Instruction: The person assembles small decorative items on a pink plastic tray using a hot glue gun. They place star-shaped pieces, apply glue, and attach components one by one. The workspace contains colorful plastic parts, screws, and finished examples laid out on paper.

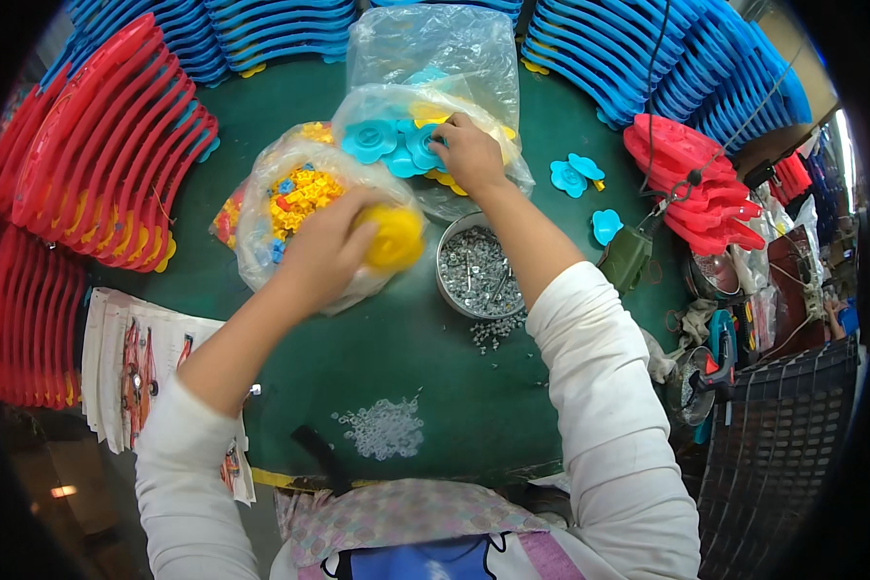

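We observe two bare hands at work over a green table (454, 387). Our left hand (324, 246), left of centre, is clamped on a yellow disc (396, 239), blurred; it hangs in front of a clear bag (251, 237) of small yellow, blue and red pieces (304, 201). Our right hand (474, 155), nearer the far edge, has its fingers bunched at the right rim of a light blue flower (422, 147) among others in a second clear bag (382, 101); whether it grips, we cannot tell. Between our forearms we note a round tin (443, 282) of metal screws (474, 261), some spilled toward the near edge. Clear rings (385, 428) lie in a patch close to the near edge. Loose blue flowers (568, 179) lie toward the right edge; red stacked parts (106, 155) line the left edge.
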The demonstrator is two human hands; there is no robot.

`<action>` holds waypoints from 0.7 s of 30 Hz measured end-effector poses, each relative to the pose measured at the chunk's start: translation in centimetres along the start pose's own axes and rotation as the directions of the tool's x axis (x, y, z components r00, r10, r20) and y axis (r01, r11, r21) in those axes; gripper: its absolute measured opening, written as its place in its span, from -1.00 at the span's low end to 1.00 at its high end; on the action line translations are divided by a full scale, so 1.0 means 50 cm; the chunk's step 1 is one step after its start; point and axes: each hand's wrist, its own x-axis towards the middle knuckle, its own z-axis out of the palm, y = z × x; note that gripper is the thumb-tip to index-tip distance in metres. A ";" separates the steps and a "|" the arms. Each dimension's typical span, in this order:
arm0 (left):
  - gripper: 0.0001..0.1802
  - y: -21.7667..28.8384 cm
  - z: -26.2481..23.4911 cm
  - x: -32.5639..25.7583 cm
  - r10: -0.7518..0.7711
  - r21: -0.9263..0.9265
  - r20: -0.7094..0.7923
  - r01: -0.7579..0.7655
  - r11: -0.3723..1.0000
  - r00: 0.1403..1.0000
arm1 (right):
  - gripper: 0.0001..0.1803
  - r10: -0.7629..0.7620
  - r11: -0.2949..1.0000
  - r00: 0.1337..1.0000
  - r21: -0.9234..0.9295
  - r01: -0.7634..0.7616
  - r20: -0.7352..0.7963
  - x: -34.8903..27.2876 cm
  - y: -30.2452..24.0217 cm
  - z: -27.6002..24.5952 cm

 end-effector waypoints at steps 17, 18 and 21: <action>-0.68 0.130 0.067 -0.380 -0.200 -0.158 0.244 0.242 0.957 0.949 | -0.85 -0.693 0.721 0.640 0.312 0.619 0.331 -0.285 -0.341 -0.164; -0.68 0.116 0.056 -0.393 -0.196 -0.068 0.149 0.207 0.976 0.969 | -0.85 -0.664 0.748 0.660 0.292 0.596 0.352 -0.307 -0.339 -0.186; -0.68 0.061 -0.012 -0.434 -0.334 0.052 -0.040 0.336 0.940 0.942 | -0.83 -0.495 0.867 0.731 0.221 0.446 0.470 -0.379 -0.269 -0.268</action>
